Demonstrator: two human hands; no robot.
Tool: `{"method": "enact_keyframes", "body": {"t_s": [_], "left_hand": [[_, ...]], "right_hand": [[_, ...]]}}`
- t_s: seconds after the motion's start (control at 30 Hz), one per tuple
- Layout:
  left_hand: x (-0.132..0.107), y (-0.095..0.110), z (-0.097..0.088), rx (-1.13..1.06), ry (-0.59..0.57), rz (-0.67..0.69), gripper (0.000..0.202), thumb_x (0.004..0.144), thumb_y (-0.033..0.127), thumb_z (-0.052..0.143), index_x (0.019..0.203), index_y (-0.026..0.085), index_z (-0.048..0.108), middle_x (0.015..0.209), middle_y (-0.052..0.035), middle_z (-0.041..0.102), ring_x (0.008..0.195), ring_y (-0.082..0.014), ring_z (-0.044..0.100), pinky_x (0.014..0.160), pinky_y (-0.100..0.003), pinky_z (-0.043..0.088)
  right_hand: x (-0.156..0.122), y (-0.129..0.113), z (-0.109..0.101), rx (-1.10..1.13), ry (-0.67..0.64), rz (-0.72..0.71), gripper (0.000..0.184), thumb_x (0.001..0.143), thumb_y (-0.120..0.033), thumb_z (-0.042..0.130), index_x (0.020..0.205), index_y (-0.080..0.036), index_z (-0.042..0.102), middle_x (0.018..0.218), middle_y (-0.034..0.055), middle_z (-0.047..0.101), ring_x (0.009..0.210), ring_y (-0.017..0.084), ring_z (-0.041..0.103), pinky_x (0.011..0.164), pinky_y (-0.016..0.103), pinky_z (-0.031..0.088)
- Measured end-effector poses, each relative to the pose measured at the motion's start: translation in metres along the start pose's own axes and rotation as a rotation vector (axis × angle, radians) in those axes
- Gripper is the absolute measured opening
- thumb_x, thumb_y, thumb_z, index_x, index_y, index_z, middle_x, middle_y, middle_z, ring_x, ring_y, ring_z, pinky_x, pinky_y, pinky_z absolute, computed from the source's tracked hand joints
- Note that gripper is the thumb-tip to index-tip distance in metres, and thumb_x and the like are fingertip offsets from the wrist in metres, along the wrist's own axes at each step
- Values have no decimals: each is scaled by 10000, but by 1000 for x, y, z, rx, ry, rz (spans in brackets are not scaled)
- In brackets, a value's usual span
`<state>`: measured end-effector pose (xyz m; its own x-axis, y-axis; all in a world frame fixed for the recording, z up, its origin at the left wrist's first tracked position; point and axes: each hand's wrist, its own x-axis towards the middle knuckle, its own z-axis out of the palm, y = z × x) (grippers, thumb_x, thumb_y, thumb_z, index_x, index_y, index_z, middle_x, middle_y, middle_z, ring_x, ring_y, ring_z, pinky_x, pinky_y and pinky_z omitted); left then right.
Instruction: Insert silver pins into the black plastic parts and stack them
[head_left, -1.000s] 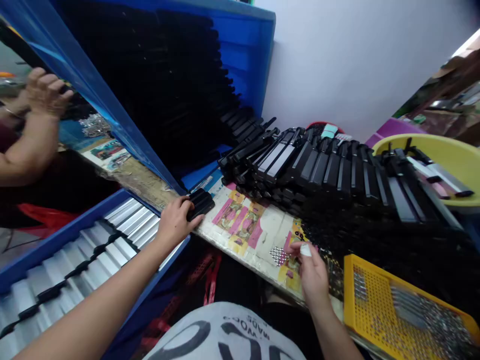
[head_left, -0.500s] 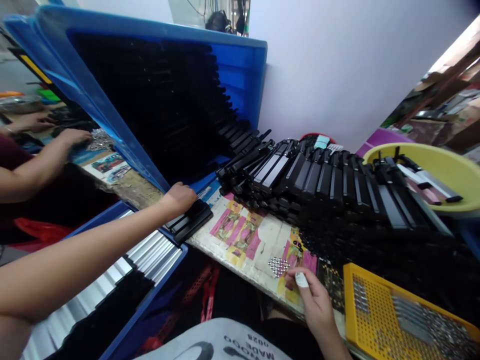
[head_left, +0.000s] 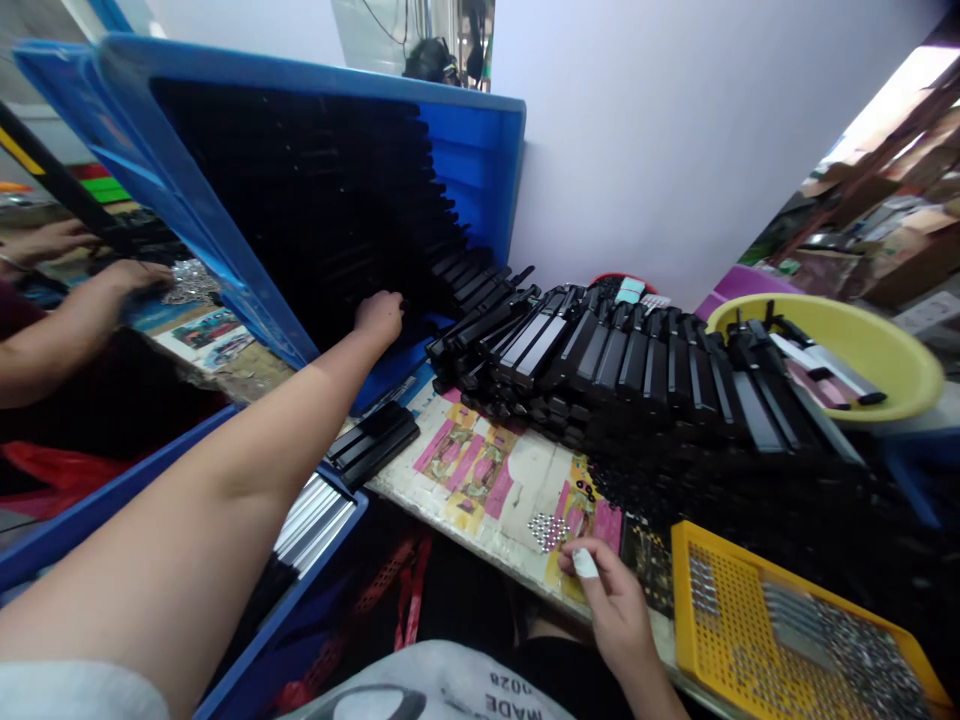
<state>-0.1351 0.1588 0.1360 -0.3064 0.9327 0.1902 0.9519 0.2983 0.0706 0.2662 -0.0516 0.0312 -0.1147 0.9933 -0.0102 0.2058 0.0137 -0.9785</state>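
Note:
My left hand [head_left: 380,316] reaches into the tilted blue crate [head_left: 517,150], against its dark stack of black bar-shaped parts [head_left: 330,220]. Its fingers are curled, and what they grip, if anything, is lost in the dark. Below that arm, several black parts [head_left: 375,440] lie side by side at the table's edge. My right hand [head_left: 611,595] rests at the front of the table with fingers bent and a white wrap on the thumb. Its thumb and fingertips are closed beside a small patch of shiny metal pieces [head_left: 547,531]; anything between them is too small to make out.
Long stacked black and grey parts [head_left: 637,350] fill the table's back. At right are a yellow perforated tray [head_left: 682,600] of metal pieces and a yellow basin [head_left: 911,370]. A blue bin [head_left: 352,520] of silver strips stands low left. Another person's hands [head_left: 135,275] work at far left.
My left hand has moved up and away, from the black parts at the table's edge into the blue crate. My right hand stays beside the metal pieces. The view has shifted slightly.

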Motion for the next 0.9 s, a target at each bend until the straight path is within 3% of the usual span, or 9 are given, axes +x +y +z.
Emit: {"method": "enact_keyframes", "body": {"t_s": [0.13, 0.2, 0.3, 0.43, 0.5, 0.6, 0.73, 0.83, 0.9], "left_hand": [[3, 0, 26, -61, -18, 21, 420, 825, 191, 421, 1217, 82, 524, 1230, -192, 520, 1042, -275, 530, 822, -362, 415], [-10, -2, 36, -79, -60, 103, 400, 807, 216, 462, 1186, 139, 562, 1258, -131, 522, 1076, -242, 522, 855, -315, 411], [-41, -12, 40, -80, -139, 205, 285, 781, 292, 516, 1015, 217, 659, 1131, -53, 616, 1023, -209, 559, 840, -266, 418], [-70, -29, 36, -30, -124, 136, 278, 760, 339, 531, 969, 206, 657, 1043, -98, 636, 977, -269, 572, 794, -332, 435], [-67, -31, 34, -5, -83, 60, 294, 754, 343, 531, 958, 169, 652, 999, -143, 630, 968, -318, 564, 799, -399, 428], [-42, -26, 32, -1, 11, -36, 342, 780, 349, 490, 983, 110, 628, 1046, -208, 580, 1029, -381, 510, 829, -496, 396], [-12, -12, 27, -56, 99, -34, 356, 796, 299, 487, 1099, 131, 571, 1306, -170, 421, 1220, -326, 365, 972, -451, 326], [-24, -7, 24, -107, 212, 1, 414, 820, 319, 461, 1196, 151, 502, 1420, -129, 295, 1304, -307, 255, 1037, -418, 266], [-45, -5, 25, -109, 190, -60, 449, 853, 357, 389, 1245, 145, 445, 1375, -159, 359, 1270, -321, 323, 994, -427, 315]], "right_hand": [[-7, 2, -5, -44, 35, -4, 308, 808, -483, 502, 816, -204, 635, 752, 63, 655, 709, 215, 625, 687, 316, 510], [-9, 8, -10, -41, 59, 20, 296, 805, -475, 511, 831, -209, 638, 793, 73, 668, 741, 227, 636, 714, 328, 513], [-7, 19, -18, -24, 44, 46, 275, 797, -452, 537, 857, -203, 637, 822, 83, 675, 772, 236, 647, 737, 338, 517], [-1, 23, -15, -7, -11, 62, 260, 814, -427, 529, 871, -193, 627, 816, 73, 669, 751, 213, 645, 720, 312, 515], [3, 17, -8, -25, -37, 28, 250, 829, -413, 510, 863, -194, 625, 801, 60, 659, 732, 197, 634, 697, 289, 503], [6, 4, 2, -76, -92, -66, 226, 840, -386, 498, 848, -199, 625, 764, 43, 647, 724, 186, 618, 682, 270, 485], [3, -3, 5, -111, -98, -135, 198, 840, -348, 500, 841, -201, 632, 752, 35, 646, 721, 180, 616, 653, 250, 476], [-2, 3, -2, -125, -70, -118, 202, 838, -346, 500, 838, -196, 635, 754, 41, 651, 718, 188, 621, 659, 258, 479], [-5, 10, -7, -128, -62, -82, 207, 840, -350, 498, 843, -192, 631, 763, 46, 655, 717, 191, 626, 661, 261, 483]]}}
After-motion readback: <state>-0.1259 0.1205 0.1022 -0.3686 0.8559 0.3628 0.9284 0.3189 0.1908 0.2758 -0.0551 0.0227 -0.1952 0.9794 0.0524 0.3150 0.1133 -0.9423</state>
